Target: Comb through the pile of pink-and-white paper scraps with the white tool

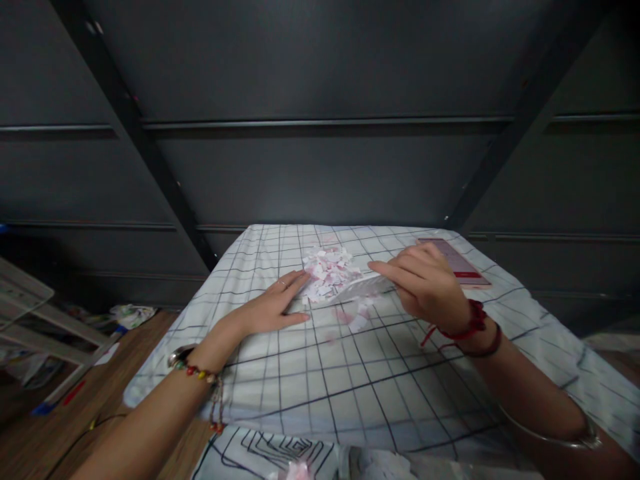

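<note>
A pile of small white and pink paper scraps [327,270] lies on a white cloth with a black grid [350,373]. My left hand [275,307] rests flat on the cloth, fingers together, its tips touching the pile's left edge. My right hand [425,283] holds a white sheet of paper [360,287] tilted against the pile's near right side. A few loose scraps [357,320] lie just in front of the sheet.
A pink-red flat card or booklet [457,263] lies on the cloth behind my right hand. Dark panelled wall and slanted metal beams stand behind. At left, wooden floor holds a pale rack [30,313] and scattered litter. More paper scraps [300,470] lie at the bottom edge.
</note>
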A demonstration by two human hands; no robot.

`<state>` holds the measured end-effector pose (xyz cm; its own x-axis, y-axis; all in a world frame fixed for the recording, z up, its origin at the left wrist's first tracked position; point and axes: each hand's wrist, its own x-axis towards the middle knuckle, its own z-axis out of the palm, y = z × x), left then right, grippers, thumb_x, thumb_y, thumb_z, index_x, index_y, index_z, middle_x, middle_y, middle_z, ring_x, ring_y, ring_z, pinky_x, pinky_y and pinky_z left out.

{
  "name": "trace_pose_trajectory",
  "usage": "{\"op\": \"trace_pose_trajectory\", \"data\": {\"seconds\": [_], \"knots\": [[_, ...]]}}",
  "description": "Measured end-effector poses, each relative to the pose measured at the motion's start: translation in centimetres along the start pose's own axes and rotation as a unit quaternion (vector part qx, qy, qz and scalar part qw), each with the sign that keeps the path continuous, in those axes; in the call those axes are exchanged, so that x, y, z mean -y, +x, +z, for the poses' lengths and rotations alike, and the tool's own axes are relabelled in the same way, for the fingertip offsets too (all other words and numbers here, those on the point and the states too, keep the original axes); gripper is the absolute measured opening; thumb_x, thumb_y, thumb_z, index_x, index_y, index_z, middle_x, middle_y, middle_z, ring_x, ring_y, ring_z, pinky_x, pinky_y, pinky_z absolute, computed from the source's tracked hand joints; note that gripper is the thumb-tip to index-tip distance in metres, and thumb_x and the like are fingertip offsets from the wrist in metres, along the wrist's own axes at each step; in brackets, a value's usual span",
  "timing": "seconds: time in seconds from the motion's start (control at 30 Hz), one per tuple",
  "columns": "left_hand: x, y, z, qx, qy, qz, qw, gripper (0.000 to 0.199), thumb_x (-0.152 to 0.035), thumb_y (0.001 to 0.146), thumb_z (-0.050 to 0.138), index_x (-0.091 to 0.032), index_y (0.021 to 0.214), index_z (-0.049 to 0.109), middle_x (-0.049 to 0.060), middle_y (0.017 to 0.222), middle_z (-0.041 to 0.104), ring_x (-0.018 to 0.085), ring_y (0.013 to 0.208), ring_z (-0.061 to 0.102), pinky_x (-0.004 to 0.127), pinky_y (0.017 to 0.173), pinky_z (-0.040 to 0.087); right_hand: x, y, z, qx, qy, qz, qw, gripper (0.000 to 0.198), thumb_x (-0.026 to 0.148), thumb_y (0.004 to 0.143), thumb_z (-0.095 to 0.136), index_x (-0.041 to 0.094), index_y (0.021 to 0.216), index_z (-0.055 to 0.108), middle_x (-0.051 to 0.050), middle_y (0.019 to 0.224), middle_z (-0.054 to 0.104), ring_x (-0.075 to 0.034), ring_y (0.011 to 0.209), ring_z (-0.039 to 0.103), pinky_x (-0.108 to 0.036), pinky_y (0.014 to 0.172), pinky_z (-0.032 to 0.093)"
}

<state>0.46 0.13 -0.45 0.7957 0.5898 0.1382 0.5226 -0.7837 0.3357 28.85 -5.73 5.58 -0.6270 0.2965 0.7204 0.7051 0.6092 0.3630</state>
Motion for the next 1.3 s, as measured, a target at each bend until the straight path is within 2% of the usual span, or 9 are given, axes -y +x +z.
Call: {"op": "trace_pose_trajectory", "data": {"seconds": [0.17, 0.47, 0.7, 1.0, 1.2, 1.3], "knots": [[0.0, -0.2, -0.1, 0.018, -0.003, 0.002, 1.0, 0.082, -0.051, 0.081, 0.054, -0.021, 0.141, 0.006, 0.011, 0.146, 0.008, 0.032, 0.131, 0.012, 0.046, 0.105, 0.018, -1.1, -0.2, -0.5, 0.044, -0.054, -0.009, 0.998, 0.031, 0.001, 0.073, 0.038, 0.013, 0.089, 0.062, -0.001, 0.059, 0.054, -0.015, 0.062, 0.042, -0.03, 0.061, 0.031], [-0.1, -0.1, -0.1, 0.022, 0.002, 0.004, 1.0, 0.082, -0.052, 0.082, 0.053, -0.023, 0.141, 0.003, 0.01, 0.146, 0.007, 0.031, 0.131, 0.011, 0.046, 0.106, 0.018, 0.0, 0.0, -0.5, 0.065, 0.034, 0.001, 0.997, 0.032, 0.004, 0.073, 0.036, 0.014, 0.091, 0.061, -0.002, 0.061, 0.054, -0.015, 0.061, 0.043, -0.029, 0.057, 0.033], [-0.1, -0.2, -0.1, 0.022, 0.003, 0.004, 1.0, 0.081, -0.051, 0.083, 0.053, -0.023, 0.141, 0.003, 0.01, 0.146, 0.007, 0.032, 0.131, 0.011, 0.047, 0.105, 0.019, -1.8, -0.8, -1.7, 0.038, 0.041, 0.022, 0.998, 0.024, 0.009, 0.08, 0.039, 0.014, 0.089, 0.061, -0.003, 0.065, 0.057, -0.015, 0.064, 0.048, -0.029, 0.059, 0.04], [0.0, -0.2, -0.2, 0.024, -0.001, 0.004, 1.0, 0.08, -0.052, 0.083, 0.052, -0.025, 0.141, 0.003, 0.008, 0.146, 0.007, 0.031, 0.13, 0.012, 0.047, 0.105, 0.018, -3.1, -1.4, -2.4, 0.098, 0.045, -0.009, 0.994, 0.021, 0.016, 0.084, 0.04, 0.017, 0.087, 0.061, -0.002, 0.069, 0.061, -0.014, 0.066, 0.053, -0.028, 0.06, 0.043], [0.0, -0.2, -0.1, 0.029, -0.002, 0.0, 1.0, 0.079, -0.052, 0.084, 0.05, -0.025, 0.141, 0.003, 0.009, 0.146, 0.006, 0.031, 0.131, 0.011, 0.046, 0.105, 0.018, -4.1, -2.3, -2.1, 0.102, -0.016, 0.024, 0.994, 0.027, 0.009, 0.079, 0.038, 0.014, 0.091, 0.062, -0.003, 0.068, 0.06, -0.017, 0.069, 0.055, -0.03, 0.064, 0.044], [-0.1, -0.2, -0.2, 0.028, -0.005, -0.004, 1.0, 0.079, -0.052, 0.084, 0.051, -0.025, 0.141, 0.004, 0.009, 0.146, 0.007, 0.032, 0.131, 0.011, 0.047, 0.105, 0.018, -4.1, -2.5, -1.9, 0.074, 0.002, 0.056, 0.996, 0.026, 0.011, 0.08, 0.039, 0.013, 0.092, 0.062, -0.005, 0.069, 0.06, -0.017, 0.071, 0.055, -0.031, 0.065, 0.044]]}}
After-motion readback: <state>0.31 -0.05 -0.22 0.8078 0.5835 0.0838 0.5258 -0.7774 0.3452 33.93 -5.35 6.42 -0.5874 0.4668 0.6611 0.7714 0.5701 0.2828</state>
